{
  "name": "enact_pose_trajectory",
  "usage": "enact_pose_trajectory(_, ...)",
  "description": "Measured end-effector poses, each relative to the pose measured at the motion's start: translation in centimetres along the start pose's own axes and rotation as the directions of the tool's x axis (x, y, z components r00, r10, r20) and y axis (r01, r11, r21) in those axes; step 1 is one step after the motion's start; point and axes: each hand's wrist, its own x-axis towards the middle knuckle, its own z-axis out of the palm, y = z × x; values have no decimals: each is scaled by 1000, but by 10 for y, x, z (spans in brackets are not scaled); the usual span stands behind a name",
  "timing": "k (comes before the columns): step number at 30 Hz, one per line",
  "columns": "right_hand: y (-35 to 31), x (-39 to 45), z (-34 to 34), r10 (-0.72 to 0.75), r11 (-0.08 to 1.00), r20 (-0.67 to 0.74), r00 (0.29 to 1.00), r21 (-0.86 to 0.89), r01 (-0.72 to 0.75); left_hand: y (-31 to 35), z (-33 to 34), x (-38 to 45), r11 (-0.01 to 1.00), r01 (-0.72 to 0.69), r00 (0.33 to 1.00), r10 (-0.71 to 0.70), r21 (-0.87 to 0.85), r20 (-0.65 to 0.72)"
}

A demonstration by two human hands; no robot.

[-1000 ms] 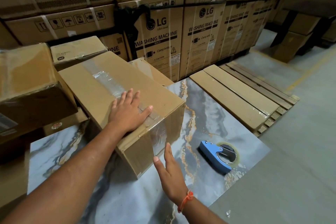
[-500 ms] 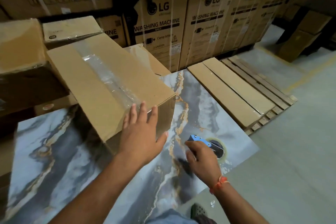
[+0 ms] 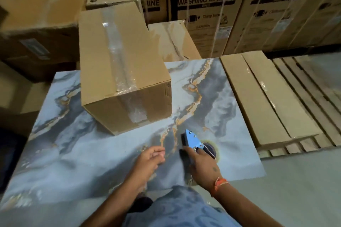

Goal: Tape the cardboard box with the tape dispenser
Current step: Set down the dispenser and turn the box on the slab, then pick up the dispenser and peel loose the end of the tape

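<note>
Right hand (image 3: 202,165) closed around blue tape dispenser (image 3: 193,139), nose pointing away, tape roll just right of the grip. Left hand (image 3: 148,160) just left of it, empty, fingers loosely curled. Cardboard box (image 3: 121,72) on marbled table (image 3: 73,153), beyond and left of the grip, clear tape along its top seam

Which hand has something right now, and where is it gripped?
The right hand grips the blue tape dispenser at its rear handle end. The left hand holds nothing.
</note>
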Motion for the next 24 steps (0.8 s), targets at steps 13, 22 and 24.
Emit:
enact_pose_trajectory(13,-13,4,-19,-405,849,-273,872,240,470,46,65,12,919,-93,992,52,-384,-116)
enact_pose_trajectory(22,-19,13,-36,-411,848,-301,860,220,482,51,6,40,930,-331,939,342,159,-40)
enact_pose_trajectory(24,-15,14,-38,-280,878,-350,894,283,386,48,-5,45,908,-360,930,368,213,3)
